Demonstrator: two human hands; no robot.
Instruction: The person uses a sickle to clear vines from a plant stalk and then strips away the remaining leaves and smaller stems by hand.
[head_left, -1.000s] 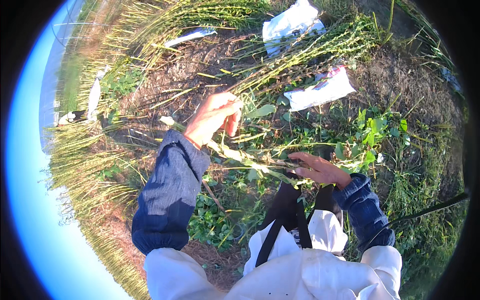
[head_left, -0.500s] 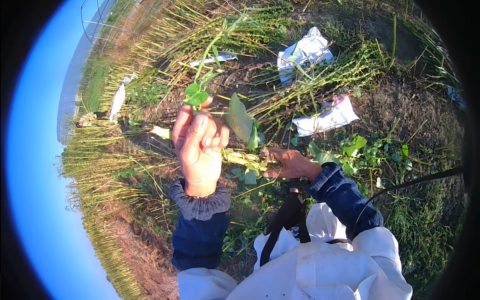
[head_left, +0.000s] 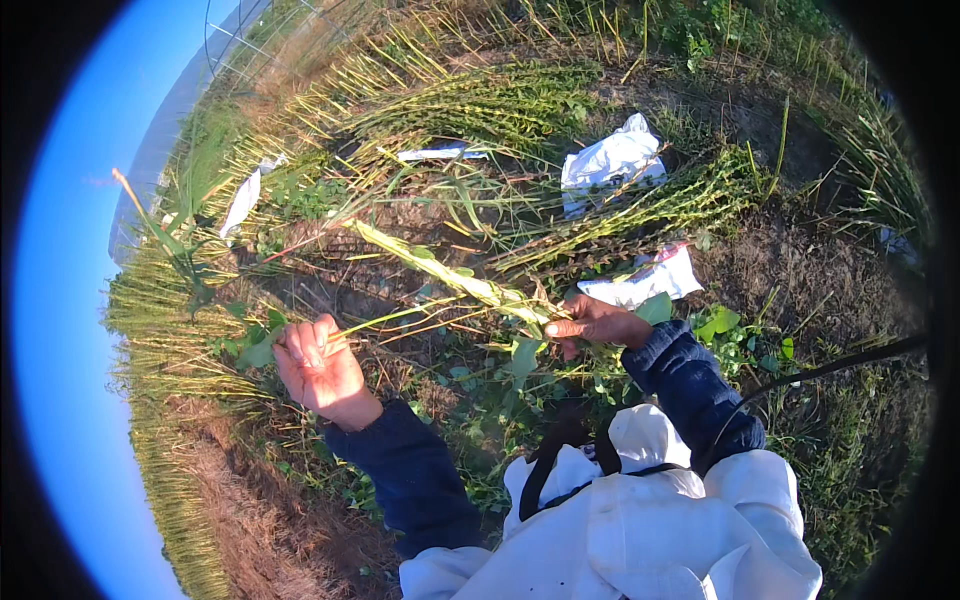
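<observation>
My right hand [head_left: 600, 325] is wrapped round the lower end of a bundle of thick yellow-green stalks [head_left: 455, 278], which slants up to the left. Broad green leaves hang by that grip. To the left, my left hand [head_left: 325, 372] is closed in a pinch on a thin leafy vine [head_left: 388, 318]. The vine stretches rightward to the bundle, and its leaves stick out beyond my fingers. Whether it winds round the bundle or only touches it, I cannot tell.
Cut stalks [head_left: 480, 105] lie in heaps across the ground. White sacks [head_left: 615, 165] lie among them, one [head_left: 645, 280] just beyond my right hand. Standing stubble [head_left: 160, 400] lines the left. A dark strap or cord [head_left: 830, 375] crosses at the right.
My left hand has moved left and down, drawing the vine out sideways. The stalk bundle in my right hand has tilted upward and shows more of its length.
</observation>
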